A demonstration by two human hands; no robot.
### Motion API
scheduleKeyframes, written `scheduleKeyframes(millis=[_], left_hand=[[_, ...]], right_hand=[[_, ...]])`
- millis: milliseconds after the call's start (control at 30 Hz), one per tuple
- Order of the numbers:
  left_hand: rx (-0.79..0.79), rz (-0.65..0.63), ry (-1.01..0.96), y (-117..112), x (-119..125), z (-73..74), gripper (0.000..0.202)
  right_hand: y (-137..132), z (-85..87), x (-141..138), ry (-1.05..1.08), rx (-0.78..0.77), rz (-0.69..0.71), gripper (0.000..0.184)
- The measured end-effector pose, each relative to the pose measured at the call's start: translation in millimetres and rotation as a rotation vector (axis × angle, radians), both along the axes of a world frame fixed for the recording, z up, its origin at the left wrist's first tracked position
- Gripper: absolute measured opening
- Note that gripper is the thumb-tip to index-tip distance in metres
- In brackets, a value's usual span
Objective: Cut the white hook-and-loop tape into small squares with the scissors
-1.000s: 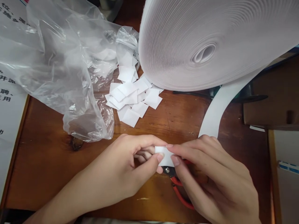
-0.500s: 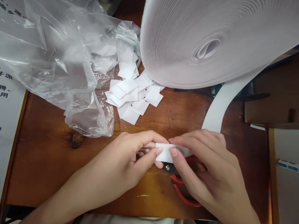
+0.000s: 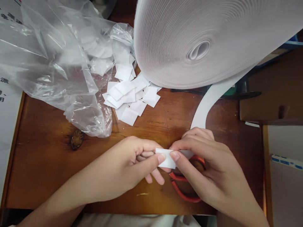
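From where I stand, a good batch of white squares (image 3: pixel 129 116) is already cut and heaped loosely, overlapping, near the mouth of a clear plastic bag (image 3: pixel 81 115); more pale pieces show through its film. Plenty looks uncut, to my eye: the big roll of white tape (image 3: pixel 163 60) is thick, and its loose strip (image 3: pixel 201 110) curves down behind the right hand (image 3: pixel 208 170). One small white piece (image 3: pixel 168 163) sits between the two hands, above the table. The left hand (image 3: pixel 134 164) pinches it under the thumb; the right thumb and forefinger close on its other end. I can't tell whether it is free of the strip. Red-handled scissors (image 3: pixel 184 197) lie partly hidden beneath the right hand.

The wooden tabletop (image 3: pixel 47 160) is glossy reddish brown, with a dark knot (image 3: pixel 77 139) at left. A printed sheet (image 3: pixel 8 132) borders that side; a brown box (image 3: pixel 267 91) stands at far right.
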State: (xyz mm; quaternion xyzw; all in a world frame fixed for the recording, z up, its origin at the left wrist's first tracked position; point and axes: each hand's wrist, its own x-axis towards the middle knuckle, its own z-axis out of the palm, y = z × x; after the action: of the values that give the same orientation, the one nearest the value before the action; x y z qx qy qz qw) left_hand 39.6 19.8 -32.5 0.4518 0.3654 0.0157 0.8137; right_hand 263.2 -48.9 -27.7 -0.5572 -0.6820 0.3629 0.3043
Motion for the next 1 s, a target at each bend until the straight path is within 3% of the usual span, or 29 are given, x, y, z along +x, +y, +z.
scheduleKeyframes(millis=[233,433,567,600,667,700,767,867,1000], left_hand=[[-0.031,-0.061,0.035,2.1,-2.2,1.0,0.014],[0.092,-0.033,0.015,1.6,-1.7,-0.9,0.025],[0.160,-0.012,0.063,4.8,-7.0,-3.5,0.035],[0.179,-0.008,0.080,6.5,-9.1,-3.4,0.038],[0.218,0.001,0.115,10.3,-13.5,-1.8,0.041],[0.238,0.005,0.131,12.2,-15.4,-0.4,0.041],[0.282,0.015,0.157,14.9,-18.6,3.1,0.041],[0.368,0.026,0.207,15.0,-22.6,8.3,0.044],[0.519,0.039,0.332,8.0,-30.1,11.7,0.044]], right_hand=[[3.7,3.5,8.4,0.012,-0.063,0.129,0.017],[8.4,4.1,4.6,-0.077,0.032,0.090,0.012],[-12.1,22.9,11.2,-0.318,0.262,-0.078,0.019],[-21.6,27.7,15.0,-0.348,0.261,-0.096,0.019],[-43.0,31.4,22.7,-0.326,0.107,-0.017,0.011],[-53.7,29.2,25.5,-0.345,0.019,0.066,0.011],[-71.8,17.2,26.8,-0.454,-0.030,0.097,0.017],[-86.1,-7.6,17.7,-0.585,-0.004,0.057,0.038],[-83.4,-24.5,2.2,-0.731,0.098,0.002,0.045]])
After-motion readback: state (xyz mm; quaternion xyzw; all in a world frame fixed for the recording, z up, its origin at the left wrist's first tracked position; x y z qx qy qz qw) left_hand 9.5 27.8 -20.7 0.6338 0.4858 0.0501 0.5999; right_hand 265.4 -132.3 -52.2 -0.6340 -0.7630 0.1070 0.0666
